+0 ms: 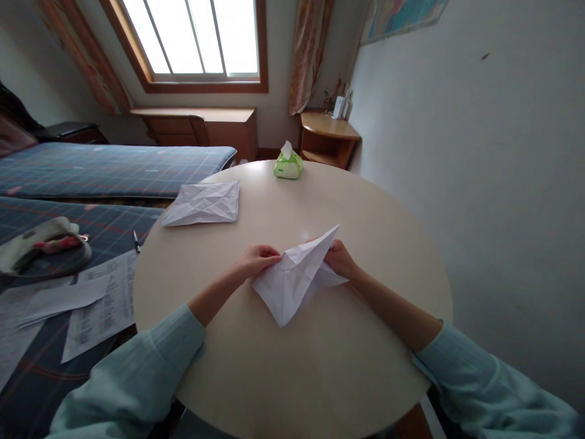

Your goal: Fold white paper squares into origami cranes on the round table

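While both hands pinched it, folded white paper [295,277] lay at centre of round table [320,378]. Left hand [256,259] closed on paper's 9 o'clock edge; right hand [340,259] closed on 3 o'clock edge, partly hidden behind raised flap. Creased sheet [203,203] at 11 o'clock, well apart. Green tissue pack [287,166] at 12 o'clock, near far rim.

Creased matt paper [295,277]; smooth tabletop [283,366], prob. laminate, slight sheen.
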`<state>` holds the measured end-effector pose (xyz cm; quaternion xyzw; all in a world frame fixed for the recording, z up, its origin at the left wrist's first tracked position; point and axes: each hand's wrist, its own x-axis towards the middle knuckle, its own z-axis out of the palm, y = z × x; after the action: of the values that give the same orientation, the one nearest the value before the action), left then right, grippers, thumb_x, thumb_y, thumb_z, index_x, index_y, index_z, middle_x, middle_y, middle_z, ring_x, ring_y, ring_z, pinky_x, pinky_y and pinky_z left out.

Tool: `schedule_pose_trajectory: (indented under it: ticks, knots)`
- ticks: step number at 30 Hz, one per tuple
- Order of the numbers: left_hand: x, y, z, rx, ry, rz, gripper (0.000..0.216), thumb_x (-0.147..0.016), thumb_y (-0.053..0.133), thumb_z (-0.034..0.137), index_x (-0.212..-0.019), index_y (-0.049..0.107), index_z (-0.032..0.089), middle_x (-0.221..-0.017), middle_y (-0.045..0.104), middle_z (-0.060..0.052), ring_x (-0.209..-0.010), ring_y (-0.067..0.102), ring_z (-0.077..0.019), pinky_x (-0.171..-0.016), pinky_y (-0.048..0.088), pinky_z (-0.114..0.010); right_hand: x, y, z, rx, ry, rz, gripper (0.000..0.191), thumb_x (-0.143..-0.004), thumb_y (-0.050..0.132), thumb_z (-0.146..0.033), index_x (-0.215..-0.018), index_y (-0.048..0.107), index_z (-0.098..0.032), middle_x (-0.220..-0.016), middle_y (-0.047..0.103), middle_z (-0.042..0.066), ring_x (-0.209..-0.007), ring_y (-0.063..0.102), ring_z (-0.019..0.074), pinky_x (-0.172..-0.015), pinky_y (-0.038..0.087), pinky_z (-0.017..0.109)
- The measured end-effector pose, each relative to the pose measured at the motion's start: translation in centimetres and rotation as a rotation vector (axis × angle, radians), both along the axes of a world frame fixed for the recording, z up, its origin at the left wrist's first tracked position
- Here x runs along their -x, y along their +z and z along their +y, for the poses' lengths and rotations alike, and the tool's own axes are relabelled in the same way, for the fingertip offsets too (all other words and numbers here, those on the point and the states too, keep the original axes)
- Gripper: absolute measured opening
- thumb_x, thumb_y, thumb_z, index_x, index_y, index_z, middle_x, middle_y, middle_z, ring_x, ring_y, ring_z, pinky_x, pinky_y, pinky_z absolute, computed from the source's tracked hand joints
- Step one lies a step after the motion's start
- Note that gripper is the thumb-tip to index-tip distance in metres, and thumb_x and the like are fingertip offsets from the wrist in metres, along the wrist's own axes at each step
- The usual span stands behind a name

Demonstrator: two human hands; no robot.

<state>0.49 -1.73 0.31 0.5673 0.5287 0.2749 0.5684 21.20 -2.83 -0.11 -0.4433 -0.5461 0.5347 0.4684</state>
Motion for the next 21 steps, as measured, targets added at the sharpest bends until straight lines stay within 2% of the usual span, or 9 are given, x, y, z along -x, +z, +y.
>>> schedule_pose_trajectory:
  ticks: [3, 9, 14, 21]
  knots:
    - [0.6, 0.5, 0.1, 0.026, -0.062, 0.002, 0.02, -0.053, 0.068, 0.032, -0.062, 0.064, 0.014, -0.051, 0.057, 0.0, -0.043, 0.043, -0.0081, -0.041, 0.025, -0.019, -0.4, 0.0, 0.2, -0.048, 0.044, -0.053, 0.025, -0.058, 0.067, -0.04, -0.069, 0.069, -0.018, -0.065, 0.065, 0.003, -0.061, 0.058, 0.0162, -0.058, 0.046, 0.029]
    - [1.7, 2.3, -0.1, 0.058, -0.334, 0.074, 0.027, -0.057, 0.066, 0.039, -0.064, 0.062, 0.014, -0.054, 0.054, 0.002, -0.047, 0.041, -0.0075, -0.043, 0.025, -0.018, -0.9, -0.2, 0.4, -0.047, 0.185, -0.118, 0.037, -0.059, 0.064, -0.05, -0.074, 0.069, -0.016, -0.065, 0.065, 0.004, -0.059, 0.058, 0.0154, -0.055, 0.045, 0.027]
    - [1.7, 2.5, -0.3, 0.035, -0.365, 0.109, 0.034, -0.061, 0.063, 0.043, -0.072, 0.061, 0.012, -0.062, 0.056, 0.001, -0.054, 0.044, -0.0084, -0.049, 0.031, -0.018, -1.1, -0.1, 0.6, -0.118, 0.269, -0.178, 0.041, -0.063, 0.06, -0.052, -0.08, 0.069, -0.015, -0.072, 0.067, 0.006, -0.062, 0.059, 0.0146, -0.056, 0.045, 0.024]
    - [2.1, 2.5, -0.1, 0.031, -0.514, 0.176, 0.032, -0.061, 0.063, 0.043, -0.072, 0.062, 0.012, -0.062, 0.057, 0.001, -0.055, 0.045, -0.0094, -0.05, 0.031, -0.019, -1.6, 0.2, 0.6, -0.164, 0.395, -0.312, 0.03, -0.072, 0.056, -0.04, -0.082, 0.069, -0.015, -0.078, 0.069, 0.006, -0.068, 0.062, 0.0145, -0.058, 0.046, 0.022]
